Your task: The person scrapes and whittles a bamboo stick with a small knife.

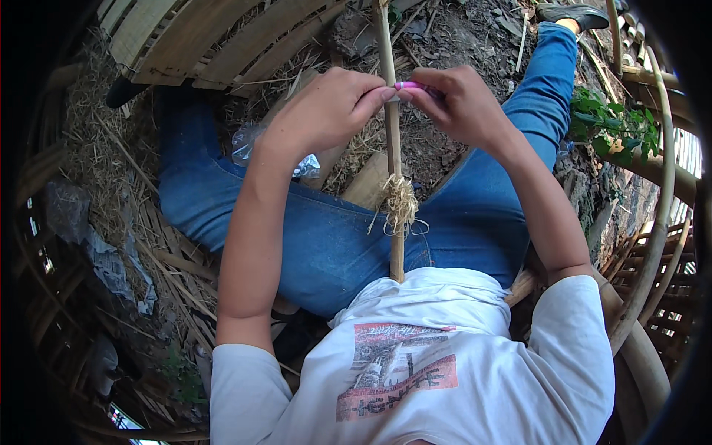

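A long, thin wooden stick [393, 141] runs from the top of the view down between my legs to my shirt. A tuft of curled pale shavings [400, 204] clings to its lower part. My left hand [326, 104] is closed at the stick, its thumb pressed across it. Against the same spot, my right hand [463, 104] pinches a slim pink tool [409, 85] with a white band. Something small and greyish shows by its tip; the rest of the tool is hidden in my fingers.
A slatted wooden panel [222, 37] stands at the upper left. Crumpled clear plastic [245, 143] lies by my left leg, and a bamboo piece [367, 180] lies between my legs. Green leaves [615, 126] and curved poles [662, 185] are on the right.
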Available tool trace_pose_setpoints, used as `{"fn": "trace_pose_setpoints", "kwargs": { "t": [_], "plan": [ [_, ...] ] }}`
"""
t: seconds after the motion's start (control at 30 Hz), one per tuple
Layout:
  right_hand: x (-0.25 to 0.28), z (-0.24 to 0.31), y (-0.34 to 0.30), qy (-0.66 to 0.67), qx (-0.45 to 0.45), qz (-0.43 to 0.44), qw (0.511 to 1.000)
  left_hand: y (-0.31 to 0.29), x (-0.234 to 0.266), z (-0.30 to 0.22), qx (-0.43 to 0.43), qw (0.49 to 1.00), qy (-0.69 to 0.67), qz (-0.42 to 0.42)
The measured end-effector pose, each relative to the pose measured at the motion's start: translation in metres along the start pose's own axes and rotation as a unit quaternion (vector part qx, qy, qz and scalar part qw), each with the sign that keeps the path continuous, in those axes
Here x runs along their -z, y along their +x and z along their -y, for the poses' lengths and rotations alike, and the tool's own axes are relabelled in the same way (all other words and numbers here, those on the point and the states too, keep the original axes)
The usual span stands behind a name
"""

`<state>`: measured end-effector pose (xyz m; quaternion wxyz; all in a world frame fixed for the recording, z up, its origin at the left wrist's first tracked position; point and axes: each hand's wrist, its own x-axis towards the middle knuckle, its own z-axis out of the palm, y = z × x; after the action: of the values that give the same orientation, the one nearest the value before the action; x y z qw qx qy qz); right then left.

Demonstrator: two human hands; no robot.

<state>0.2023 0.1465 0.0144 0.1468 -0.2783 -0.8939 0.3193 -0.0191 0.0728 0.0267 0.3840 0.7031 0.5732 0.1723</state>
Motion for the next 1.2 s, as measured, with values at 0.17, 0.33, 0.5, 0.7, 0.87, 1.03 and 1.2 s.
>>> {"fn": "trace_pose_setpoints", "kwargs": {
  "t": [0.17, 0.33, 0.5, 0.7, 0.87, 1.03, 1.2],
  "plan": [
    [0.015, -0.038, 0.064, -0.103, 0.108, -0.091, 0.985, 0.052, 0.018, 0.035, -0.07, 0.987, -0.121, -0.082],
    [0.032, -0.041, 0.084, -0.115, 0.114, -0.095, 0.982, 0.065, 0.033, 0.022, -0.005, 0.98, -0.183, -0.073],
    [0.032, -0.034, 0.08, -0.109, 0.09, -0.072, 0.987, 0.064, 0.031, 0.027, -0.02, 0.988, -0.127, -0.085],
    [0.028, -0.029, 0.068, -0.096, 0.086, -0.067, 0.989, 0.063, 0.02, 0.035, -0.068, 0.987, -0.093, -0.109],
    [0.023, -0.025, 0.063, -0.089, 0.086, -0.101, 0.987, 0.061, 0.024, 0.031, -0.034, 0.993, -0.083, -0.072],
    [0.017, -0.014, 0.048, -0.104, 0.048, -0.076, 0.991, 0.051, 0.01, 0.049, -0.042, 0.992, -0.109, -0.054],
    [0.005, -0.039, 0.045, -0.136, 0.099, -0.107, 0.98, 0.048, 0.002, 0.038, -0.065, 0.99, -0.084, -0.094]
  ]
}}
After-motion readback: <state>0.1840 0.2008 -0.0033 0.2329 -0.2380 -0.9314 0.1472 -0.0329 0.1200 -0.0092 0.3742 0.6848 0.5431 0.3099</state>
